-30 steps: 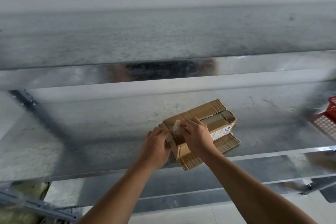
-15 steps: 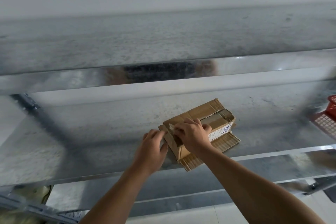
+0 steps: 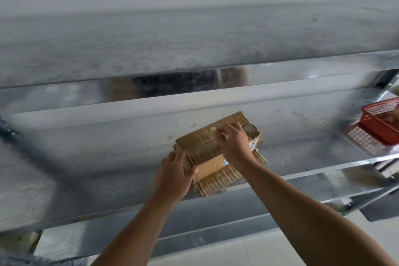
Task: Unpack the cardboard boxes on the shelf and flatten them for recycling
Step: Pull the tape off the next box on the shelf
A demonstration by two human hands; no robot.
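Observation:
A small brown cardboard box (image 3: 207, 138) lies on the metal shelf (image 3: 86, 157), on top of a flat piece of corrugated cardboard (image 3: 218, 181). My left hand (image 3: 176, 174) grips the box's near left end, thumb on the front face. My right hand (image 3: 234, 142) is over the top seam and pinches a strip of clear tape (image 3: 218, 131) at the middle of the lid. Under the right hand a white label on the box's front side is partly hidden.
A red plastic basket (image 3: 382, 119) stands at the right end of the shelf. Another metal shelf (image 3: 194, 56) runs above, close over the box. A lower shelf edge (image 3: 216, 229) shows below my arms, and something yellowish sits at the bottom left.
My right hand has moved along the top seam from the box's left end toward its middle, drawing the tape strip with it. The left hand has taken hold of the box's left end.

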